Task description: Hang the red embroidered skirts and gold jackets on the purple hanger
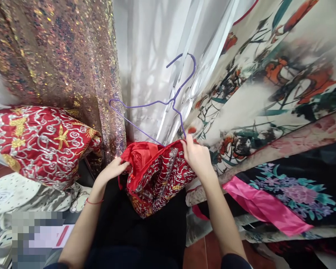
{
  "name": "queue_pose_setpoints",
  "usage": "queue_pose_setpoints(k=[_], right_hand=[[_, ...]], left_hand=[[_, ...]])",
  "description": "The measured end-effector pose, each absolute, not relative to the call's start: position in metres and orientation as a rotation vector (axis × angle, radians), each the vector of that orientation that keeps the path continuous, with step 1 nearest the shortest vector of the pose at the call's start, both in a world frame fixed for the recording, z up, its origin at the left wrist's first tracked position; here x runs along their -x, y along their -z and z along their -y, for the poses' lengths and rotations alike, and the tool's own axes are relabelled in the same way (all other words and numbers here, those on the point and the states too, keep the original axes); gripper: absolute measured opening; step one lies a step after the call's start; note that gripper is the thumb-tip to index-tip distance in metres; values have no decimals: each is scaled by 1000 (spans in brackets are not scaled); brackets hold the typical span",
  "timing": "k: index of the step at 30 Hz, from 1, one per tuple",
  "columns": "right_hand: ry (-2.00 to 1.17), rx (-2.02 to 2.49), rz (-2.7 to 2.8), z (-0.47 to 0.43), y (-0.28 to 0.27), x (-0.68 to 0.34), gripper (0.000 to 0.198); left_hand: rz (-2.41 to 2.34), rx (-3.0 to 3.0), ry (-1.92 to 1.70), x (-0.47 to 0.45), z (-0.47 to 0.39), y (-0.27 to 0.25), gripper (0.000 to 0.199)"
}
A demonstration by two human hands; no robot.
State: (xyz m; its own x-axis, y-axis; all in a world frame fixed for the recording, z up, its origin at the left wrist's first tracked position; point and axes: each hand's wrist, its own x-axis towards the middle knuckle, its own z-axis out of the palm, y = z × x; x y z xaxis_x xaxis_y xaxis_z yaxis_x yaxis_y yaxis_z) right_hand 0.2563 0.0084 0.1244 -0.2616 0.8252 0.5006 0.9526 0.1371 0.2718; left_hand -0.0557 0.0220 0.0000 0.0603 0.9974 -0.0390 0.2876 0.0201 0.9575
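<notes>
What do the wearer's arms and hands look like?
Left hand and right hand: no gloves. Thin red bracelet around the left forearm; none visible on the right. Dark sleeves show at the bottom edge, forearms uncovered.

Beyond and below the left hand [113,168], on its outer side, a dark surface [71,217] (mostly covered, so its kind is unclear) appears to carry a pale card with a red stripe [52,237] and white dotted cloth [14,190]. Reddish-brown floor tiles [196,251] show below the right hand [197,155].
</notes>
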Motion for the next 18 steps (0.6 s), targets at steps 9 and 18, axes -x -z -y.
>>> queue_pose_setpoints(k=[9, 18], right_hand=[[795, 1789, 2208, -6, -127, -251, 42], [822, 1783, 2266, -2, -131, -258, 38]], left_hand=[[-1613, -1096, -996, 32, -20, -10, 42], [-1052, -708, -1508, 34, -108, -31, 26]])
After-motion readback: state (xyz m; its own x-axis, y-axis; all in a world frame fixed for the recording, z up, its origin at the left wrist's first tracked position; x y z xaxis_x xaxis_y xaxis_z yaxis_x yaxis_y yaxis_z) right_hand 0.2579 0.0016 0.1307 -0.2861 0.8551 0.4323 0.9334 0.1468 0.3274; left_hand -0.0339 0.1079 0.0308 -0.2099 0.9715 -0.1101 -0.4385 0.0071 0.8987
